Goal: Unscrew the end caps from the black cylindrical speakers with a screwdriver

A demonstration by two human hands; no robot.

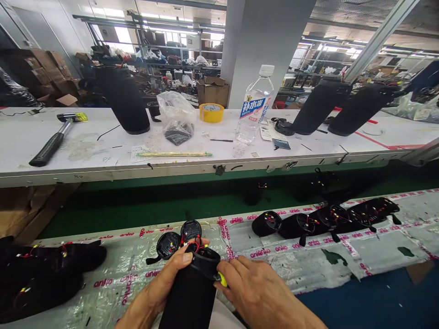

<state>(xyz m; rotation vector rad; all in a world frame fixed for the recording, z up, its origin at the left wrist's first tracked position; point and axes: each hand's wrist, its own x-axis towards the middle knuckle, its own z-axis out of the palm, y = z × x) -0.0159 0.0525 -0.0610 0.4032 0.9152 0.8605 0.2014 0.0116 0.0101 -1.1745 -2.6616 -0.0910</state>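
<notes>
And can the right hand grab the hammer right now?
Probably not: the right hand is busy holding a yellow tool at the black tube, and the hammer lies up on the table, over on the left hand's side. Nothing covers the hammer, though.

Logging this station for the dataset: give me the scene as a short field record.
left hand: around a black cylinder, near its open rim
right hand: at the rim, gripping a yellow object, mostly hidden
wires: red, at the open end
beyond left hand: two round black parts
lower surface: film-covered; more cylinders lie left and right
white bench: hammer, tape roll, bottle, three standing cylinders
</notes>
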